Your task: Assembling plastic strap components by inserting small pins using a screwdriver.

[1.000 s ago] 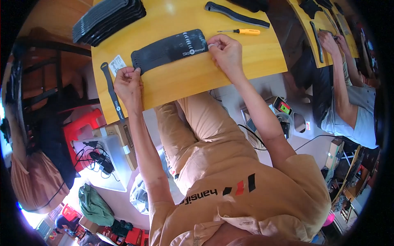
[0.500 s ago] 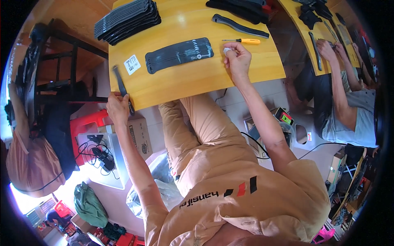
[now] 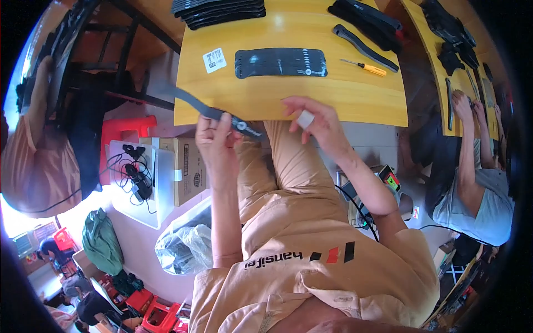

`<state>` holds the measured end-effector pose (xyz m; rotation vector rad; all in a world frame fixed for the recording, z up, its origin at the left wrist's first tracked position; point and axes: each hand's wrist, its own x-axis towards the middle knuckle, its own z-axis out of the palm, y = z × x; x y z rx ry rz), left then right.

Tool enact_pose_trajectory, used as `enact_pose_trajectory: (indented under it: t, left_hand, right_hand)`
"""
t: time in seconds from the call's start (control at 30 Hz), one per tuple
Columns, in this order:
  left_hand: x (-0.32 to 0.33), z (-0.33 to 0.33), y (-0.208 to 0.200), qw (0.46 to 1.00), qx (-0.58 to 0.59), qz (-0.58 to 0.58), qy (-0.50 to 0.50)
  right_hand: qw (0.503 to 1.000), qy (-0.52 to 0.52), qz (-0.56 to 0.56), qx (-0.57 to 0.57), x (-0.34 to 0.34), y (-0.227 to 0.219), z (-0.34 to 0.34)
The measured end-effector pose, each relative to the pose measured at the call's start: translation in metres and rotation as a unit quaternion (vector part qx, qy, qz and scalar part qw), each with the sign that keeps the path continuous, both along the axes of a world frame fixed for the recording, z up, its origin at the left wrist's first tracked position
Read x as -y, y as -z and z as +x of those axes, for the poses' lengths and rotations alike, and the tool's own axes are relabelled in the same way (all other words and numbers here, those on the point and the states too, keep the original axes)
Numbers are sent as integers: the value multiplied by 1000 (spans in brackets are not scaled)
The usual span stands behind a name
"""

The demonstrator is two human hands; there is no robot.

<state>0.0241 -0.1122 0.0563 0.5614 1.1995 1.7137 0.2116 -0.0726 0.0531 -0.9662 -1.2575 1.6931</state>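
Yellow laminate covers the table [image 3: 344, 100] where a seated person works, seen from above. The left hand [image 3: 217, 139] is closed around a long black strap-like part [image 3: 208, 111], thumb and fingers pinching it near one end; the part slants up and left from the hand, crossing the table's near left corner. The right hand [image 3: 313, 119] hovers at the table's near edge with its fingers loosely spread, a small white tag [image 3: 305, 118] pinched between thumb and forefinger.

Farther back on the table lies a flat black panel [image 3: 280, 62], with a white label [image 3: 214, 59] just to its left. To its right are a yellow-handled screwdriver [image 3: 365, 67] and a slim black bar [image 3: 363, 47]. A stack of black panels [image 3: 219, 11] sits at the far edge.

Left of the person's knees stands a cardboard box [image 3: 186, 169]. At right, another person's hand [image 3: 462, 102] rests on a neighbouring table [image 3: 430, 39].
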Motion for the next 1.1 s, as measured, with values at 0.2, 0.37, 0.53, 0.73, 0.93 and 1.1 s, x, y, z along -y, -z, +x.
enact_pose_trajectory:
  t: [0.2,0.37,0.53,0.73,0.93,1.1]
  left_hand:
    - [5,25,18,997,56,37,-25]
    - [9,28,16,994,107,29,-1]
    - [6,-4,20,995,95,29,-4]
    - [0,-28,27,995,68,-21,69]
    - [-25,-39,24,991,0,-75,106]
    - [-52,-42,26,977,-121,-120,126]
  right_hand:
    - [995,-63,-81,14,17,6,-21]
    - [995,-15,-97,-15,20,16,-12]
    - [995,-4,-94,32,11,15,13]
    - [993,55,-108,12,-2,14,36]
    - [990,110,-89,2,-17,23,45]
    - [980,167,-22,104,-38,36,45]
